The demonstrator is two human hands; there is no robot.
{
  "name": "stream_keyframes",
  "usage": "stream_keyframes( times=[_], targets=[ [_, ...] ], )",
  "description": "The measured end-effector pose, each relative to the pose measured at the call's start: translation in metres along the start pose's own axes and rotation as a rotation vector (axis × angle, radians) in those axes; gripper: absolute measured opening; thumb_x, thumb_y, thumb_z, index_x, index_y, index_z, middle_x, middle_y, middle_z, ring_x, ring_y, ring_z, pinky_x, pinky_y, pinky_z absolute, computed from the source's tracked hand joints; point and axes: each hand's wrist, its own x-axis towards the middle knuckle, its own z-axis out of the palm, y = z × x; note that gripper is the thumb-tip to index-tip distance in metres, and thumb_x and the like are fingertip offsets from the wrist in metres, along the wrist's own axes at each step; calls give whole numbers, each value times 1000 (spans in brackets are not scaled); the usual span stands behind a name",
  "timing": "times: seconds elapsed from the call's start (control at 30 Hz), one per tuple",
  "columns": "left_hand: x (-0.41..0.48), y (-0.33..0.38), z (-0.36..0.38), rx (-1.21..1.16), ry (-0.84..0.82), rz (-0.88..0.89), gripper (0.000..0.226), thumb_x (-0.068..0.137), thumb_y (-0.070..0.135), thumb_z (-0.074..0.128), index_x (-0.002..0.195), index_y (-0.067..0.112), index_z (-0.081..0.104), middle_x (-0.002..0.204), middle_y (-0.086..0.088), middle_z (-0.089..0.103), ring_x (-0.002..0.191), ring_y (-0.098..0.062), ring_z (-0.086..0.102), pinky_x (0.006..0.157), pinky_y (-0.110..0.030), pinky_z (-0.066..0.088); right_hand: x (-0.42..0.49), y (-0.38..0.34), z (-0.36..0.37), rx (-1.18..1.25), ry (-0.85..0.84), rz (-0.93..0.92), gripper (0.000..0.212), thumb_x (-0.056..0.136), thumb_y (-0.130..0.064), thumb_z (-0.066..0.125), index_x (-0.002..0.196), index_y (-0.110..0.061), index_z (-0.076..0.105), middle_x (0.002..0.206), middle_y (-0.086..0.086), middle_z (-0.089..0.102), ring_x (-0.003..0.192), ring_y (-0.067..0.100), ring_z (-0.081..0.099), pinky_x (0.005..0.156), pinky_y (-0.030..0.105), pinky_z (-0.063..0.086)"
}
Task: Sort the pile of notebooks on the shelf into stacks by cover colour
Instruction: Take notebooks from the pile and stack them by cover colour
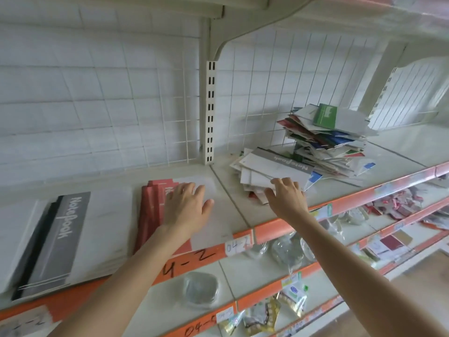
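Note:
A mixed pile of notebooks (325,139) leans at the back right of the shelf, a green one on top. In front of it lies a lower heap topped by a grey-banded notebook (274,164). My right hand (286,195) touches that heap's near edge with fingers spread. A red stack (150,205) sits in the middle of the shelf, and my left hand (187,205) rests flat on it with straight fingers. A grey and black stack (58,239) lies at the left.
The shelf (233,203) has an orange front strip (267,229) with handwritten labels. A slotted upright post (210,113) and wire grid stand behind. Lower shelves hold small packaged goods (262,312) and a round clear pack (200,290).

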Motion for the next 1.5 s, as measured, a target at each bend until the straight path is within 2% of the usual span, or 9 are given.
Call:
stream_keyframes(
  times=[0.27, 0.53, 0.67, 0.8, 0.9, 1.1, 1.27, 1.4, 1.5],
  targets=[
    [47, 67, 16, -37, 39, 0, 71, 83, 50, 15, 120, 8, 58, 120, -12, 58, 119, -31, 47, 89, -40, 40, 74, 72, -8, -77, -160, -73, 30, 89, -30, 46, 107, -9, 58, 119, 12, 49, 113, 32, 46, 88, 39, 45],
    [66, 98, 23, -121, 70, 25, 40, 95, 30, 45, 130, 14, 53, 133, -2, 51, 125, -21, 42, 98, -29, 34, 90, 70, -6, -467, -103, -329, 25, 91, -14, 47, 115, -10, 50, 108, 6, 63, 101, 27, 62, 75, 33, 49],
    [67, 104, 20, -549, 44, -35, 31, 92, 20, 54, 121, 12, 62, 125, 1, 59, 120, -14, 49, 93, -18, 32, 101, 79, -13, -214, -15, -258, 17, 88, 3, 37, 99, -5, 48, 82, 9, 60, 86, 32, 62, 60, 33, 40],
    [74, 101, 9, -1317, -226, -473, 21, 97, 24, 48, 104, 12, 64, 95, 0, 66, 89, -17, 61, 69, -25, 43, 96, 87, -10, 120, 286, -378, 18, 81, 11, 41, 72, -5, 45, 47, -4, 27, 41, 23, 35, 42, 25, 23],
    [78, 90, 8, -1854, -362, -733, 47, 100, 43, 28, 100, 8, 60, 93, -14, 67, 79, -25, 64, 65, -32, 51, 85, 87, -14, 323, 478, -536, 17, 70, 13, 46, 59, -1, 48, 40, -2, 26, 32, 15, 20, 36, 19, 10],
    [78, 80, 5, -2173, -453, -660, 45, 77, 47, 59, 97, 6, 64, 89, -18, 70, 77, -34, 69, 62, -48, 56, 71, 92, -17, 480, 375, -721, 34, 86, -8, 35, 85, 5, 66, 64, 9, 64, 53, 13, 54, 50, 14, 38],
    [66, 70, -2, -2207, -446, -527, 51, 37, 11, 82, 83, -7, 68, 71, -16, 68, 55, -26, 67, 44, -30, 55, 73, 113, -8, 411, 218, -844, 27, 89, -14, 47, 91, 1, 70, 101, 13, 70, 91, 25, 66, 80, 30, 51],
    [59, 63, -3, -1926, -384, -593, 40, 67, 3, 45, 105, 2, 56, 77, -12, 64, 57, -20, 65, 49, -22, 50, 74, 115, -7, 224, 49, -604, 28, 90, -10, 57, 116, -6, 63, 123, 9, 62, 114, 29, 56, 95, 38, 45],
    [56, 55, -6, -1774, -312, -594, 39, 65, 0, 46, 99, 9, 61, 84, -13, 65, 67, -24, 63, 57, -29, 49, 73, 104, -7, 90, -166, -387, 35, 95, -27, 49, 126, -12, 53, 128, 6, 52, 119, 27, 48, 95, 36, 41]
  ],
)
